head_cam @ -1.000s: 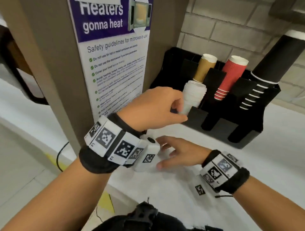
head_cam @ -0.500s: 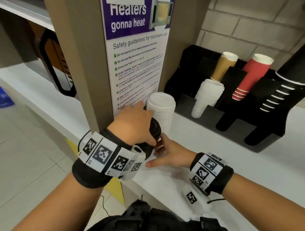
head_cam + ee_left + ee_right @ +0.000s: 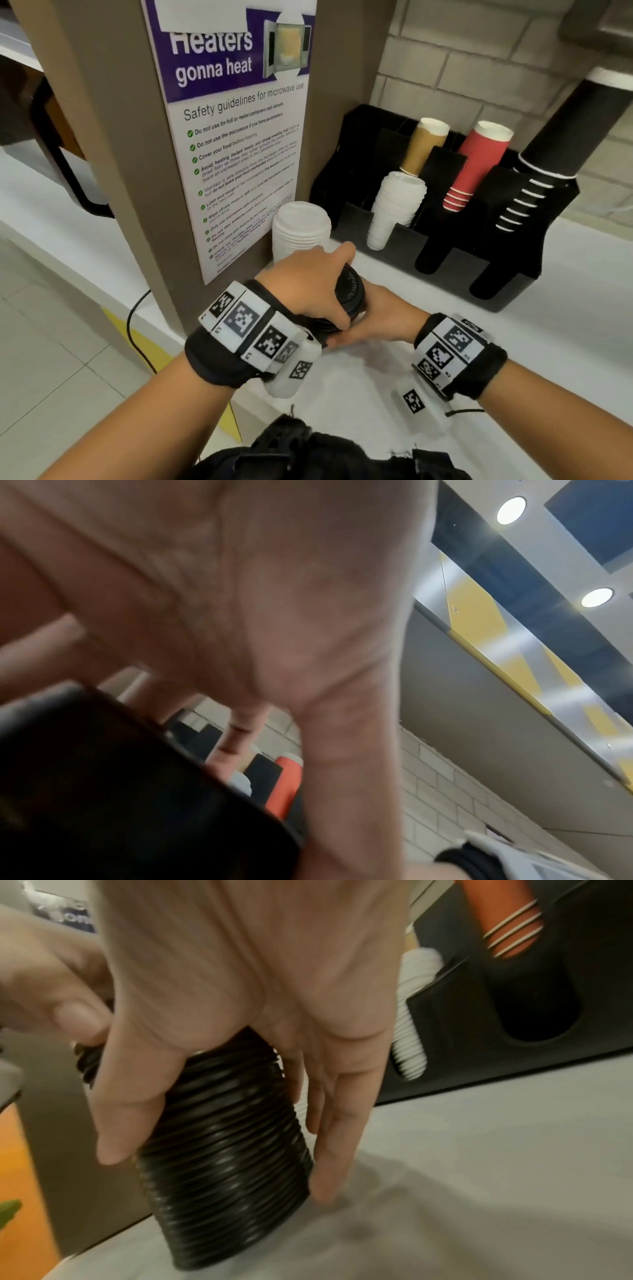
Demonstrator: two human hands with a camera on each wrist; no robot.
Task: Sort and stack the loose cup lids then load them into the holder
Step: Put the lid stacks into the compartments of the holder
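Black lids (image 3: 222,1123), nested into a tall ribbed stack, stand tilted on the white worktop (image 3: 513,359) near its front edge, held between both hands. The right hand (image 3: 246,993) wraps the stack's side, thumb on one flank and fingers (image 3: 329,1137) down the other, fingertips at the worktop; this grip is closed on the stack. The left hand (image 3: 305,294) curls over the top of the stack, thumb and fingers round the rim, so its grip is closed on it as well. In the head view most of the stack is hidden by the two hands, and only part of the top lid shows. The left wrist view is blurred, the stack a dark mass at the bottom left.

Just behind stands a stack of white lids (image 3: 301,229), beside the brown pillar (image 3: 102,137) with its poster (image 3: 236,137). To the right, the black holder (image 3: 507,274) sits against the brick wall, carrying white lids (image 3: 394,209), a brown cup (image 3: 424,147), red cups (image 3: 476,164) and black cups (image 3: 561,144), whose top is cut off by the frame. Bare worktop lies right of the hands and in front of the holder.
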